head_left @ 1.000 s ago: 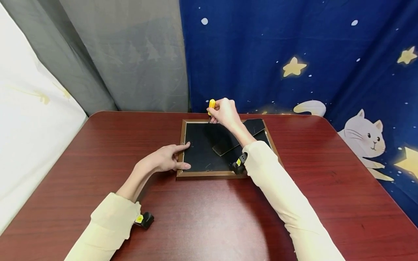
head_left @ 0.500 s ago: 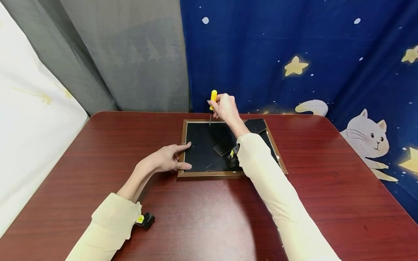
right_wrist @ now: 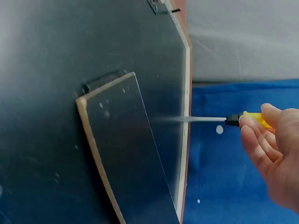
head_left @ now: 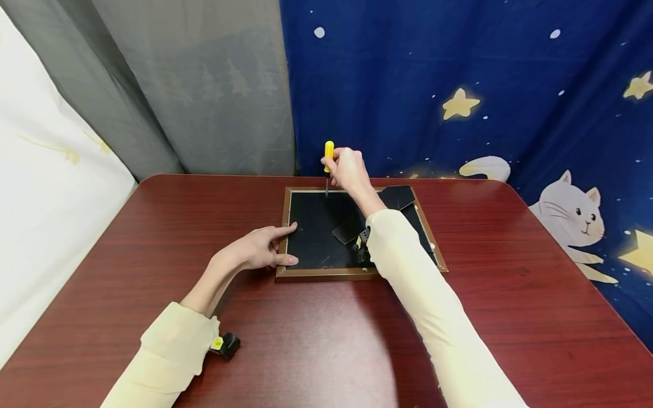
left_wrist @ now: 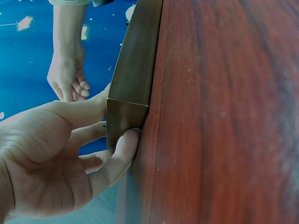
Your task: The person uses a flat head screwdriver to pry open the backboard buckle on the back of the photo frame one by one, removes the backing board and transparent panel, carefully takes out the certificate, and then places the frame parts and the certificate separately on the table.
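A brown picture frame (head_left: pixel 326 275) lies face down on the table, its black backing board (head_left: pixel 312 235) upward. My left hand (head_left: pixel 257 247) grips the frame's left side, thumb over the board; in the left wrist view its fingers curl against the outer wall near a corner. Between the thumb and fingers of my right hand (head_left: pixel 351 170) is a yellow-handled screwdriver (head_left: pixel 329 151), held upright at the frame's far edge. Its metal shaft points down at the inner lip, as the right wrist view shows. A black stand flap (right_wrist: pixel 126 140) sits slantwise on the board, partly behind my right forearm.
The red-brown wooden table (head_left: pixel 153 272) extends around the frame, with its far edge just behind it. A blue curtain (head_left: pixel 382 73) with stars and a grey curtain (head_left: pixel 214 85) hang beyond. Small pale bits (head_left: pixel 433 246) show along the frame's right inner edge.
My right hand has risen slightly with the screwdriver, so its shaft now shows, and the right wrist has swung left. The left hand and the frame have stayed put.
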`<state>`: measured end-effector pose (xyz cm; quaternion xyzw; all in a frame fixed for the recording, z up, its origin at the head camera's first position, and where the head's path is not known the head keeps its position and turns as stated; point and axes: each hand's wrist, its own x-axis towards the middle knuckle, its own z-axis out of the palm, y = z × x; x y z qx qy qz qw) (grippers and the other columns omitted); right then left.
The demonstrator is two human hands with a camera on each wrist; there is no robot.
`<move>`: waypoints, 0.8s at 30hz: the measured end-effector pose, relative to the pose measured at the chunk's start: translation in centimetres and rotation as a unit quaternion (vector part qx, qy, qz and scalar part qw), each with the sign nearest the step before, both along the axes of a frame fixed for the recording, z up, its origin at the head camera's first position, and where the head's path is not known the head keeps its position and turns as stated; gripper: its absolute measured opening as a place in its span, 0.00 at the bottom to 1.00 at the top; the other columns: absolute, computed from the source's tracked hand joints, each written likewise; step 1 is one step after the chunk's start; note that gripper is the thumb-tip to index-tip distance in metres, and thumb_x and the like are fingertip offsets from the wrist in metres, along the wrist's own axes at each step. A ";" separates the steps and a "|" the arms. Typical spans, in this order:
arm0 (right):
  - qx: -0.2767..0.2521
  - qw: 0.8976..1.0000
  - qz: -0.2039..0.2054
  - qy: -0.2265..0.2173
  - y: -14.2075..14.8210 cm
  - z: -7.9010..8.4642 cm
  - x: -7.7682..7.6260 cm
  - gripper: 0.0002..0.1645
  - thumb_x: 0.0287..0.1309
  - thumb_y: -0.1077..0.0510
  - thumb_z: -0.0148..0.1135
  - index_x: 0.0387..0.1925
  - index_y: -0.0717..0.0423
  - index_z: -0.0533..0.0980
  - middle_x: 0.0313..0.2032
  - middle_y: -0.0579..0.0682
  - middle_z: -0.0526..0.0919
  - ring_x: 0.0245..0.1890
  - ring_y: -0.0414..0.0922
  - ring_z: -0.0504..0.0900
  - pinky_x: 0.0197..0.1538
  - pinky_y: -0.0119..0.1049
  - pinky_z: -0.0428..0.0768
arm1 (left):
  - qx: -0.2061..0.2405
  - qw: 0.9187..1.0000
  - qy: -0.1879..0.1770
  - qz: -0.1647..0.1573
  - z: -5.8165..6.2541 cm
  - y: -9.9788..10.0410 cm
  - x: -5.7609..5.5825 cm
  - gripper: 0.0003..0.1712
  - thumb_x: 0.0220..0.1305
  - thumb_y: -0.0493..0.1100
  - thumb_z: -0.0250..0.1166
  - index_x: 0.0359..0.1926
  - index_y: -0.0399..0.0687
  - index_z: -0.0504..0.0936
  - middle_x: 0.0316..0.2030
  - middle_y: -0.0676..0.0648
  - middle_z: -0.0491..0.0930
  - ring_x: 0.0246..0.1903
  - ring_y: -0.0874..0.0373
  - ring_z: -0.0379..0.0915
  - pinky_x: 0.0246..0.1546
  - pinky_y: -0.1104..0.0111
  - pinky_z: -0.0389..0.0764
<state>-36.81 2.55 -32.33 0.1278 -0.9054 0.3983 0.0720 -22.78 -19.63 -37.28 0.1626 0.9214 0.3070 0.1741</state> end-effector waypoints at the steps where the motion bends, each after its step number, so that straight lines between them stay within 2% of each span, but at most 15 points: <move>1: 0.002 1.000 0.005 0.005 0.0 0.0 0.2 0.15 0.70 0.50 0.62 0.43 0.60 0.80 0.30 0.53 0.83 0.27 0.53 0.87 0.29 0.31 0.81 | 0.000 1.000 -0.002 0.002 0.1 0.0 0.0 0.49 0.62 0.52 0.74 0.78 0.50 0.59 0.42 0.42 0.69 0.35 0.53 0.67 0.39 0.62 0.69; 7: -0.013 0.999 0.026 0.015 0.1 0.2 1.5 0.13 0.67 0.53 0.67 0.38 0.61 0.80 0.32 0.54 0.85 0.29 0.54 0.88 0.31 0.31 0.83 | 0.000 1.000 -0.012 0.008 0.2 0.1 0.2 0.49 0.62 0.54 0.73 0.78 0.51 0.59 0.45 0.41 0.69 0.36 0.53 0.69 0.41 0.61 0.70; 12: -0.029 0.999 0.037 0.022 0.8 0.1 2.4 0.13 0.68 0.56 0.65 0.43 0.63 0.81 0.35 0.55 0.85 0.31 0.53 0.88 0.33 0.31 0.83 | 0.005 1.000 -0.014 0.008 0.2 0.2 0.3 0.50 0.62 0.54 0.74 0.78 0.51 0.59 0.45 0.41 0.69 0.36 0.54 0.69 0.41 0.62 0.70; 18: -0.097 0.994 0.025 0.040 2.5 0.2 3.0 0.14 0.67 0.54 0.66 0.42 0.64 0.82 0.34 0.56 0.87 0.26 0.52 0.87 0.30 0.31 0.83 | 0.015 1.000 -0.015 0.007 0.3 0.2 0.4 0.50 0.62 0.53 0.74 0.78 0.50 0.59 0.45 0.41 0.69 0.34 0.54 0.70 0.39 0.63 0.70; 24: -0.149 0.987 0.020 0.053 4.5 0.6 3.9 0.13 0.66 0.55 0.67 0.38 0.64 0.82 0.31 0.57 0.88 0.22 0.46 0.86 0.33 0.43 0.86 | 0.023 1.000 -0.007 -0.004 0.2 0.2 0.4 0.50 0.62 0.52 0.74 0.78 0.47 0.58 0.40 0.41 0.68 0.29 0.56 0.68 0.36 0.64 0.69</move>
